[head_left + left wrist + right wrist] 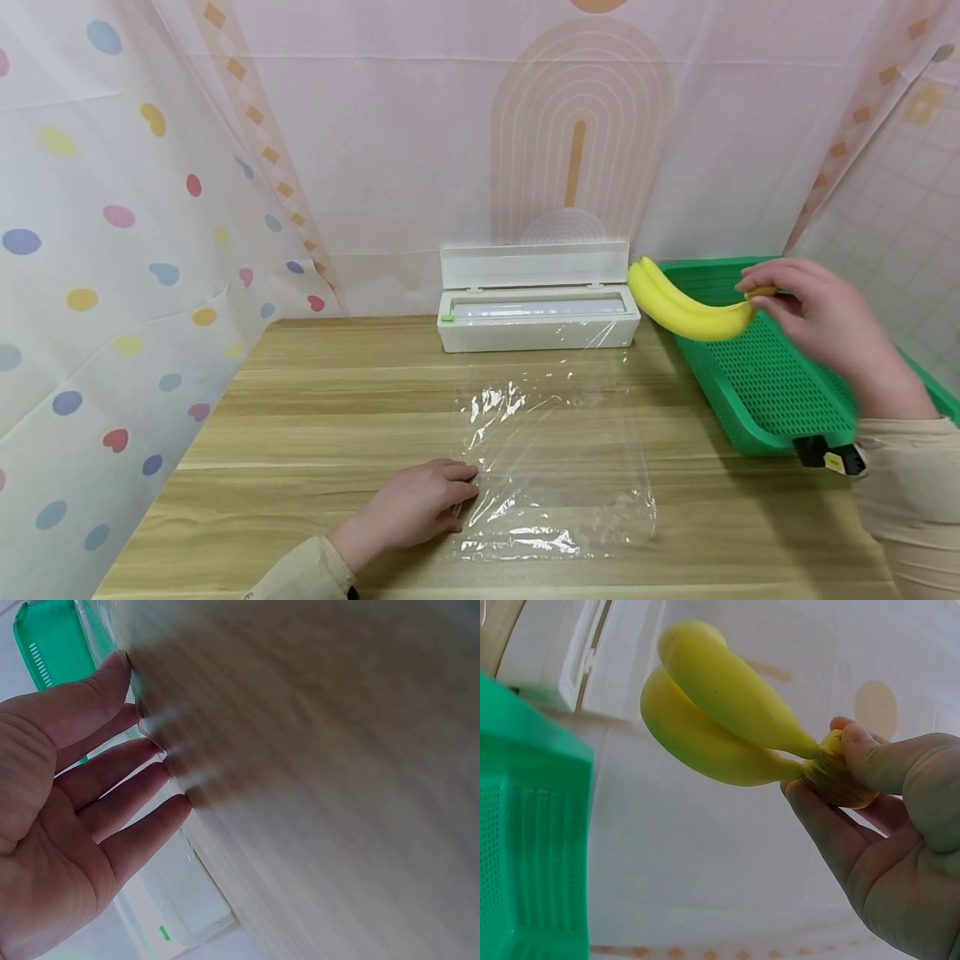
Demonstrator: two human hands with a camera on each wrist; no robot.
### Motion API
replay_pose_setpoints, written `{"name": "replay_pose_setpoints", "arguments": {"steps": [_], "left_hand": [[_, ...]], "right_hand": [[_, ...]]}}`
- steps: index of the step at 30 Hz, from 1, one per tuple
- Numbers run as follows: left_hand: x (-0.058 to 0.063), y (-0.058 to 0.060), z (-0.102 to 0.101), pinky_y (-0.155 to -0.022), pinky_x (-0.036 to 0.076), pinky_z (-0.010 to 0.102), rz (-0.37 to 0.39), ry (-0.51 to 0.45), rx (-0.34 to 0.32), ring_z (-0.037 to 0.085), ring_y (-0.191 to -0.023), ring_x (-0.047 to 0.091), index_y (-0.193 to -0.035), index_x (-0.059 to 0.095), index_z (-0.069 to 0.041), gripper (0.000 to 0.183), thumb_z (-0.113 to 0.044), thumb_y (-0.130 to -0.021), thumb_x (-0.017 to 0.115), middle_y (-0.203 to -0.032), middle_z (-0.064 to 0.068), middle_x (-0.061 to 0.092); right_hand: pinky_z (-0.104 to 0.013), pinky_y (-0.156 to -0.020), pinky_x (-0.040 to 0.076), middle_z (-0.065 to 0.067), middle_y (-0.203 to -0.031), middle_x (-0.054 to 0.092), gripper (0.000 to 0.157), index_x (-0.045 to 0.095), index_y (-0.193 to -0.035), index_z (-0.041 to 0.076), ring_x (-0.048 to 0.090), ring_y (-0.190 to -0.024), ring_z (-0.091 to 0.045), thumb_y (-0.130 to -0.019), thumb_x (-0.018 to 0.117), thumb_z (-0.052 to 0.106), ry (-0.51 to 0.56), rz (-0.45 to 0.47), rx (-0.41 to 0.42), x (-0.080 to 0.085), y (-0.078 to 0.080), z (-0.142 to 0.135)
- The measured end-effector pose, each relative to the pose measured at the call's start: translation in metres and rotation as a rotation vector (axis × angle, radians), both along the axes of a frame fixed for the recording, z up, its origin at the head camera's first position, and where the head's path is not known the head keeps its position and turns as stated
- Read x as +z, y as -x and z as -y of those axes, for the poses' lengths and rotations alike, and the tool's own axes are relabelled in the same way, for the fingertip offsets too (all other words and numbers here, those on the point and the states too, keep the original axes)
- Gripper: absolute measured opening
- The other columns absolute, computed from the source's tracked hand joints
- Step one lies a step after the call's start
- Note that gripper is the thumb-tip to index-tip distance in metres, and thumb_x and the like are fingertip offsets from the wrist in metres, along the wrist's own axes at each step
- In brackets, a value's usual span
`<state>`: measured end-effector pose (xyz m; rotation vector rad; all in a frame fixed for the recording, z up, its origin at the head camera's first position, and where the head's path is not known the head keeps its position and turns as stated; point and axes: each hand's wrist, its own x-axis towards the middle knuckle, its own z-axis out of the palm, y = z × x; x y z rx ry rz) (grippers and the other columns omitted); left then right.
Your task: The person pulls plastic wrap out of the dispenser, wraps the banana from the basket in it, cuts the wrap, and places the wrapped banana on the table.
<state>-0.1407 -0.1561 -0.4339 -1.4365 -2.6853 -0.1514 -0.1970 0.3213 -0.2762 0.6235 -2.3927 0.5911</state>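
My right hand (821,321) pinches a small bunch of bananas (686,312) by its stem, up above the green basket (723,400). Two yellow bananas (727,705) joined at a brownish stem show in the right wrist view, the thumb on one side and fingers on the other. A sheet of clear plastic wrap (555,467) lies on the table, running forward from a white wrap dispenser (540,333). At the sheet's left edge rests my left hand (420,504), its fingertips touching the film and its fingers loosely extended and spread.
The dispenser's lid (534,267) stands raised against the curtain (390,167) behind. A small green slider (447,317) sits at the dispenser's left end. The wooden table (315,417) stretches left of the wrap. Dotted fabric (97,292) hangs along the left side.
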Motion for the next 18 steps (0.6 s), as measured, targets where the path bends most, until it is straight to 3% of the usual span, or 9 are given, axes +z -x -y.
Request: {"name": "replay_pose_setpoints", "arguments": {"steps": [8, 18], "left_hand": [[-0.001, 0.000, 0.001, -0.098, 0.050, 0.036, -0.009, -0.012, -0.005, 0.024, -0.113, 0.062, -0.110, 0.072, -0.011, 0.041, -0.027, -0.075, 0.084, -0.125, 0.009, 0.065], [0.000, 0.000, 0.000, -0.099, 0.050, 0.035, 0.004, -0.005, -0.002, 0.024, -0.114, 0.061, -0.110, 0.072, -0.011, 0.040, -0.027, -0.075, 0.084, -0.125, 0.009, 0.064]], "right_hand": [[0.001, -0.079, 0.037, -0.013, -0.114, 0.065, 0.033, 0.071, -0.100, 0.002, 0.045, -0.103, 0.011, -0.076, 0.072, -0.021, 0.022, -0.016, 0.058, -0.002, -0.002, 0.016], [-0.001, -0.083, 0.038, -0.012, -0.117, 0.064, 0.038, 0.070, -0.102, 0.004, 0.053, -0.104, -0.005, -0.074, 0.072, -0.022, -0.009, -0.066, 0.148, -0.004, -0.004, 0.033]]}}
